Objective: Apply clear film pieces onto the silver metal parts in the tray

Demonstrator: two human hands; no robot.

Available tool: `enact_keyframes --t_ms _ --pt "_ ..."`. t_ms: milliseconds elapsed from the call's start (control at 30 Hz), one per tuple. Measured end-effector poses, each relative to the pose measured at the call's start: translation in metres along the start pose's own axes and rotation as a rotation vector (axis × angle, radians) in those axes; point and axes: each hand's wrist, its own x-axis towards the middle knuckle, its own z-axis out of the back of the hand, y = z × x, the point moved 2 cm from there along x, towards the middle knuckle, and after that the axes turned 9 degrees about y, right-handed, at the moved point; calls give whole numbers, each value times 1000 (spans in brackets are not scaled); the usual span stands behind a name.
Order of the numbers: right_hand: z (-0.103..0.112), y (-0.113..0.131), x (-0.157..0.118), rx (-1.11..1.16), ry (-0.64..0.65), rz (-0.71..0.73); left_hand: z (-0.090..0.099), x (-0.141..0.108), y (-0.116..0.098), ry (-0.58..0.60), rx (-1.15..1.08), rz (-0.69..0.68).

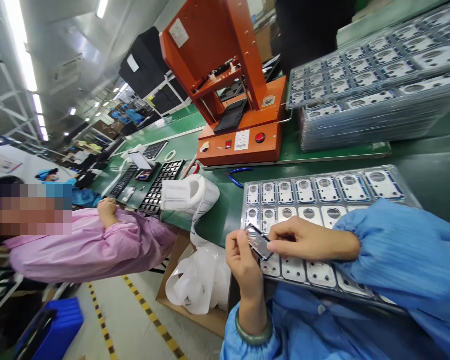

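Note:
A small rectangular panel (259, 243) with a shiny face and a dark rim is held tilted between both hands. My left hand (246, 262) pinches its left end between thumb and fingers. At its right edge, my right hand (303, 240) is closed on it with thumb and forefinger. Below the hands lies a clear plastic tray (405, 192) with rows of white plates, each with a round window and blue edging. My right forearm covers part of these rows. To the left, a roll of labels (202, 192) trails its backing strip down off the bench.
An orange press (243, 145) with a red button stands behind. Stacked trays (360, 125) rise at the back right. Blue-handled pliers (238, 175) lie near the press. A cardboard box (176, 255) holds crumpled backing paper (198, 280). A co-worker in pink (93, 245) sits left.

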Motion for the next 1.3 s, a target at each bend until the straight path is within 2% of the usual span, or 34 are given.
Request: enact_keyframes --t_ms 167,500,600,700,833,933,1033,1133,1300 --pt "0 -1 -1 23 25 12 -1 3 0 -148 34 -28" --pt "3 0 -1 15 -8 15 -1 3 -6 -161 216 -112" --pt "12 2 -1 7 -236 5 2 15 -18 -41 414 -145" --pt "19 3 -2 -11 -455 -15 -3 34 -26 188 610 -209" --pt "20 0 -3 -125 -495 -13 -16 54 -21 442 800 -161" --pt "16 -1 -2 -319 -459 58 -20 56 -16 496 853 -155" --pt "11 0 -1 -542 -405 181 -12 50 -20 406 826 -244" --pt "6 -1 -1 -644 -316 231 9 45 -22 235 815 -293" --pt "1 -3 -2 -677 -228 206 55 44 -8 -89 744 -198"
